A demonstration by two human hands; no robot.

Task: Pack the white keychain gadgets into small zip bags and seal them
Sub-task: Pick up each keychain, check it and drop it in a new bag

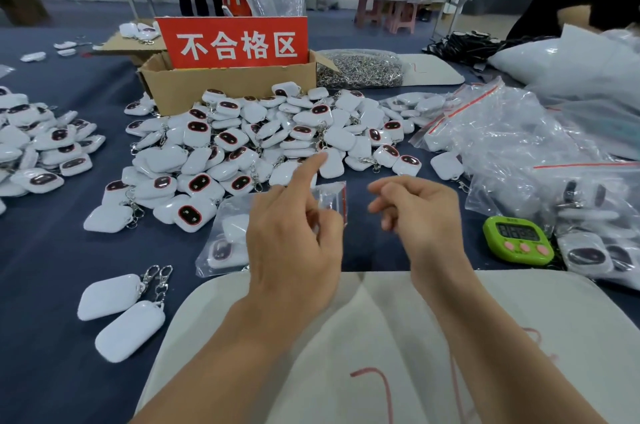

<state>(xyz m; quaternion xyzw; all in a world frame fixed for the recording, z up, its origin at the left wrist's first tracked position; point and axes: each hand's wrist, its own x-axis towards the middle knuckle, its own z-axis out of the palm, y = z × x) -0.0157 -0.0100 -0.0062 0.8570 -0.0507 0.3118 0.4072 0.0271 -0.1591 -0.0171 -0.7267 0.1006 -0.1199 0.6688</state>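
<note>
Well, at the near left of the table [52, 285] we have two loose keychain gadgets [114, 295] lying face down, clips pointing to the far side. Beyond them the big pile of gadgets [263, 143] spreads in front of the cardboard box [225, 86]. These look to us like light, rigid plastic shells with smooth, rather slippery faces. The metal clip dangles and may snag its neighbours, so we would pinch a gadget by its two flat sides rather than drag it by the chain. Our left hand [294, 236] hovers over a filled bag [221, 243], index finger stretched toward the pile, the other fingers and thumb seemingly pinching a small zip bag [330, 198] whose red seal strip stands upright. That bag is thin, limp film that will likely crumple and cling, so the mouth edges just beside the strip are where we would hold it. Our right hand [417, 216] hangs near it, fingers loosely curled, holding nothing. Farther right lie a heap of clear bags [512, 146] and a green timer [519, 240].
</note>
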